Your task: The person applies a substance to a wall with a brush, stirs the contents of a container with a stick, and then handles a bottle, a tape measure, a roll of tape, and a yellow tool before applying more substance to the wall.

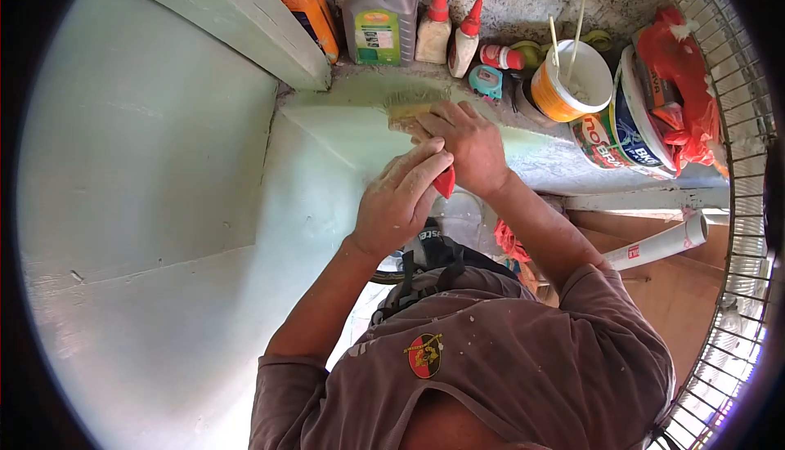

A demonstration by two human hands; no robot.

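Paintbrush [411, 107] sat at the far end of the pale green panel [163, 205], close under the back ledge and gripped by both hands. Its bristles were splayed flat on the painted surface.

Nearest the camera: brown paint-flecked shirt [491, 368], with both forearms reaching forward and converging.

Left hand [399, 203] came up from the lower left, wrist bent, back of the hand towards the camera. Its fingers were together and curled over the brush's red handle, which showed just beyond the fingertips.

Right hand [472, 149] was further out, coming in from the right with the forearm angled across. Knuckles up, fingers together and clamped down on the brush head just behind the bristles. The two hands touched, left fingertips resting against the right hand.

White pipe [664, 246] lay to the right of the right forearm, well clear of the hands.

A green beam [237, 17] ran diagonally at upper left.

Along the back ledge, from left:
- orange bottle [307, 4]
- grey bottle [380, 17]
- two red-tipped glue bottles [435, 26]
- teal tape measure [488, 82], near the right hand
- white tub [572, 86] with two sticks standing in it
- paint buckets [630, 135]
- red bag [683, 98]

A wire grille [740, 205] curved down the right edge.
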